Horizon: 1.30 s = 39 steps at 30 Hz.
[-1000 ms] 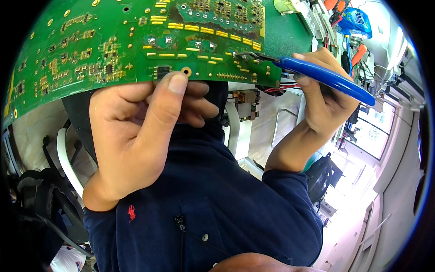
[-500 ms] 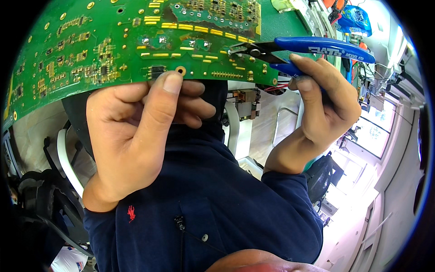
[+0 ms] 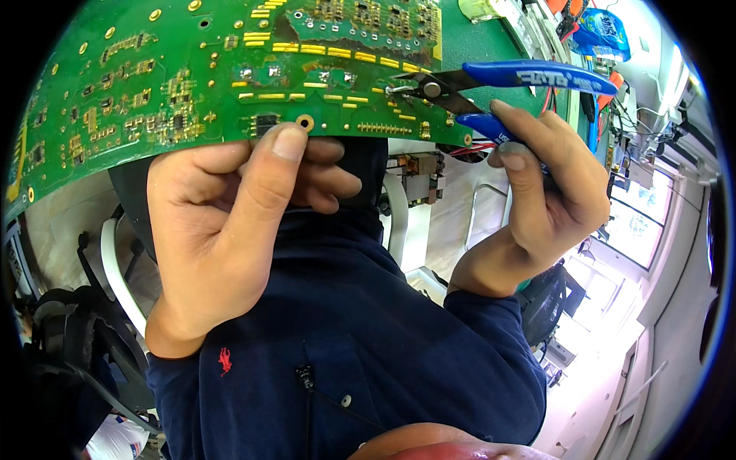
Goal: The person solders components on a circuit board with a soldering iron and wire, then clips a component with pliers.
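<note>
A large green circuit board stretches across the upper part of the head view. My left hand grips its near edge, the thumb on top beside a ringed hole and the fingers underneath. In my right hand is a pair of blue-handled flush cutters, held by the lower handle between thumb and fingers. The cutters' metal jaws rest at the board's surface near its right end, by a small silvery spot. Whether the jaws touch that spot I cannot tell.
Beyond the board lies a green work mat. A blue packet and cables are at the upper right. Below the table edge sits a small boxy electronic assembly. Black chairs stand at the lower left.
The cutters' handles have come slightly nearer the board, and the jaws stay at about the same place. My left hand keeps its grip; the board has shifted very slightly.
</note>
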{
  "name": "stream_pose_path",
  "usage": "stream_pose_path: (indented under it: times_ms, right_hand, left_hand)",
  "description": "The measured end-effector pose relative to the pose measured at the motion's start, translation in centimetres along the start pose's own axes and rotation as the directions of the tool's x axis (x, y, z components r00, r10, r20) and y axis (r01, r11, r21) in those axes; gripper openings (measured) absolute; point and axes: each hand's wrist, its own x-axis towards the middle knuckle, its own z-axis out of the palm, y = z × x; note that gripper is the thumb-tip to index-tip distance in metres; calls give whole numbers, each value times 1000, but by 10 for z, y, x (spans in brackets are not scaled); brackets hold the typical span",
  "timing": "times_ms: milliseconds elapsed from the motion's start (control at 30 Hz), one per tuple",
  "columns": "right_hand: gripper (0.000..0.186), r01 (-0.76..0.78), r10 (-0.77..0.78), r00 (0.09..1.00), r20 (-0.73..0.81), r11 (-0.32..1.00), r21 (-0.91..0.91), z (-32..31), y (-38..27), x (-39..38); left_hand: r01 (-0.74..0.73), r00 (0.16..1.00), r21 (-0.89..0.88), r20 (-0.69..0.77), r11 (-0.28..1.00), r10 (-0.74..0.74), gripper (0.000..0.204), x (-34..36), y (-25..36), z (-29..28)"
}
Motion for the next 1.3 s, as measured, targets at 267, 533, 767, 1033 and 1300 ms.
stream_pose_path:
  times_ms: [267, 533, 767, 1033, 1300]
  right_hand:
    - [26, 159, -158, 987, 25, 986, -49, -5, 15, 3]
    - [23, 193, -192, 981, 16, 976, -99, -6, 11, 7]
    - [23, 196, -194, 981, 22, 975, -107, -9, 11, 10]
    - [23, 282, -261, 954, 150, 948, -148, -19, 6, 21]
    - [20, 371, -333, 874, 353, 928, -44, -35, 7, 40]
  left_hand:
    - [-5, 1000, 4, -6, 1000, 5, 33, -1, 1, 0]
    - [-24, 1000, 1, 8, 1000, 24, 32, 0, -1, -1]
    - [-28, 1000, -18, 3, 999, 28, 32, 0, -2, -1]
    - [-47, 999, -57, 13, 997, 48, 31, 0, -5, -2]
    - [-62, 995, -54, 69, 997, 65, 31, 2, -4, -4]
